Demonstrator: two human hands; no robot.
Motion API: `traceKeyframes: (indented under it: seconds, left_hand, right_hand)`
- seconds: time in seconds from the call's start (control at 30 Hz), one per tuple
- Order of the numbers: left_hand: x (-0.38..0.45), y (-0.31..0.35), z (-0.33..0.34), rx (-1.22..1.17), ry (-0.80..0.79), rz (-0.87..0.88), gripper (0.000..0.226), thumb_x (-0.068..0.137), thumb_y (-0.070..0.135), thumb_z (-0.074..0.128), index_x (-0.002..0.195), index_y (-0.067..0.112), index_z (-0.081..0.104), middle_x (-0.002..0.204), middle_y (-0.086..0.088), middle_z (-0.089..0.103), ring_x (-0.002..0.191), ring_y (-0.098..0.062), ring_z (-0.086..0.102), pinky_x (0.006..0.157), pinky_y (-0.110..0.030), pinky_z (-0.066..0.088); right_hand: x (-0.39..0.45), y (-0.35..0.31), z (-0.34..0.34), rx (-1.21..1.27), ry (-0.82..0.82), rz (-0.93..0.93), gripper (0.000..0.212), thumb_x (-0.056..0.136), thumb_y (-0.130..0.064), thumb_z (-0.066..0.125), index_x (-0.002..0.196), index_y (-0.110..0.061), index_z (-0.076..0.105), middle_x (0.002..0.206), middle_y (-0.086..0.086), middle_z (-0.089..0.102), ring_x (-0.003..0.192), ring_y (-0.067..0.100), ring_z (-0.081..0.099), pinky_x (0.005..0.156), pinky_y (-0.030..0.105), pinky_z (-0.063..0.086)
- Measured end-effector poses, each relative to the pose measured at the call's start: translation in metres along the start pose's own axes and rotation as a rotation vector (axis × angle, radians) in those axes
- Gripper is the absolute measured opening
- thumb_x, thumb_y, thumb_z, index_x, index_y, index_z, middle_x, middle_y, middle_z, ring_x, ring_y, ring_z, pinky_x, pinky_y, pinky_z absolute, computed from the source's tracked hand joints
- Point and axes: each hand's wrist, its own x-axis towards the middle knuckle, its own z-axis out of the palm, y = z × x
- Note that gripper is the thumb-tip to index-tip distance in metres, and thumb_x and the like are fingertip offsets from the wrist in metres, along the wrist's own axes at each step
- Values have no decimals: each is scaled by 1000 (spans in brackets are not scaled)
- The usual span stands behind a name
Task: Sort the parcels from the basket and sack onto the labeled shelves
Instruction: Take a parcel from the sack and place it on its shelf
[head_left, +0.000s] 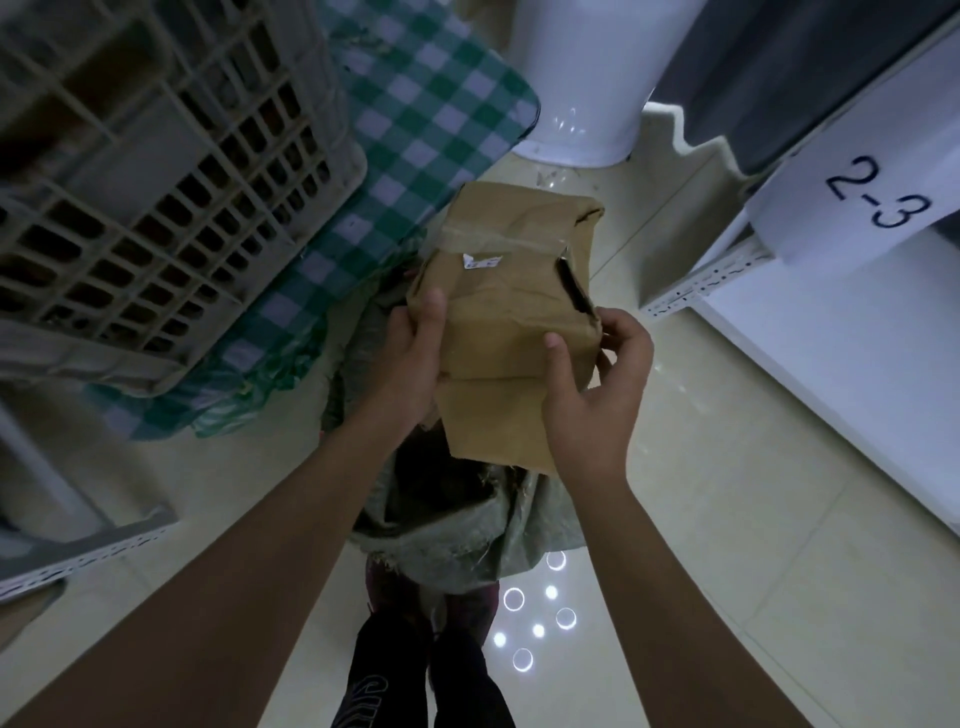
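Holding a brown paper parcel (511, 317) in mid-air, the person has it above the mouth of a grey woven sack (457, 525) that slumps on the floor (727, 519) at their feet. The left hand (410, 353) grips the parcel's left edge, thumb laid on the front face; the right hand (592, 374) clasps the right edge, thumb on the face and fingers curled round behind. The parcel's long axis runs away from the person, its crumpled, taped end pointing ahead toward a white bin (582, 78) and its flat folded end nearest the body. A small torn sticker (480, 261) sits just below the tape band; what it says is too small to read.

As for progress, this parcel looks freshly out of the sack and not yet shelved, so sorting seems to be under way rather than near its end. How much remains inside the sack cannot be told. A beige lattice basket (156, 182) stands at the left on a green checked bag (415, 130), dark shapes showing through its slats. At the right, a white shelf (831, 338) carries a label (878, 192) reading 2-3.
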Motion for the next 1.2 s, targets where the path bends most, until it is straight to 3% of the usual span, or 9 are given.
traceKeyframes:
  seconds: [0.2,0.3,0.37,0.63,0.77,0.87,0.93,1.07,1.2]
  left_hand:
    - [-7,-8,7,-113,-80,-157,36,99,44,42,130,27,37,126,6,48,97,-7,56,93,-35,51]
    - [-4,-29,5,-161,-16,-256,42,100,36,45,140,26,36,136,-1,47,116,-20,54,93,-38,52]
    - [2,-40,-1,-219,26,-285,43,100,30,47,142,26,36,133,0,47,110,-18,56,92,-38,52]
    - [4,-90,-6,142,-145,-289,64,95,-1,48,145,35,34,138,7,46,118,-18,51,101,-39,47]
    - [17,-118,-1,278,-192,-366,68,75,41,62,139,41,40,134,4,51,117,-23,54,100,-45,47]
    - [28,-128,8,268,-175,-393,98,57,86,42,142,37,41,143,-1,48,124,-25,50,106,-47,39]
    - [28,-116,13,267,-149,-385,120,44,103,22,146,40,33,149,-1,39,133,-25,42,111,-50,32]
    - [20,-89,22,287,-146,-379,133,39,103,11,150,31,26,153,-2,34,138,-25,36,113,-50,28]
    - [19,-87,24,326,-150,-350,125,45,100,10,149,32,28,149,-4,40,133,-26,42,111,-50,32]
  right_hand:
    - [6,6,-13,99,77,179,10,100,-25,51,91,-22,56,101,5,57,89,7,51,78,14,39]
    - [-6,29,-11,60,2,292,6,97,-27,59,98,-22,61,101,-1,58,85,-2,53,75,13,41]
    - [-15,40,-5,46,-51,308,12,95,-29,60,106,-22,62,103,-10,53,88,-9,53,77,7,43]
    - [-39,86,-9,-236,-218,405,35,95,-34,59,129,-22,58,120,7,45,109,22,55,96,39,49]
    - [-42,100,-21,-345,-329,494,38,90,-31,54,127,-23,59,116,10,52,101,22,59,93,41,51]
    - [-43,108,-25,-353,-403,645,48,75,-40,51,119,-23,60,111,12,59,95,24,62,84,43,54]
    - [-39,105,-28,-323,-462,709,30,88,-31,55,110,-13,62,100,10,61,90,25,61,72,33,49]
    - [-26,103,-27,-24,-312,852,20,99,-15,45,93,-9,63,90,10,61,95,35,60,82,37,48]
    - [-13,105,-21,156,-331,1068,58,95,-67,26,123,-22,50,122,13,59,112,33,58,88,44,44]
